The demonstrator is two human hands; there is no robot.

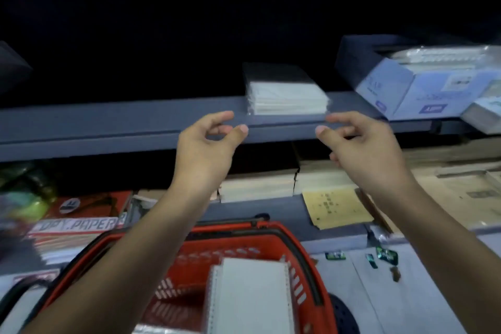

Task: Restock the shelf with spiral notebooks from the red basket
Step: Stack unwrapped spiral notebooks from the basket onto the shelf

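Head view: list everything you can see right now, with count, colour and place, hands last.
Stack of white spiral notebooks: one stack, white, on the grey shelf edge, centre.
Grey metal shelf: one, grey, across the middle.
Red plastic basket: one, red with black handles, bottom centre.
Spiral notebooks in basket: at least two, white, upright in the basket.
Pale blue cardboard boxes: at least two, on the shelf, right.
Yellow paper sheet: one, lower shelf, right of centre.
Red copy paper pack: one, lower left.
Left hand: empty, fingers loosely curled, before the shelf.
Right hand: empty, likewise.
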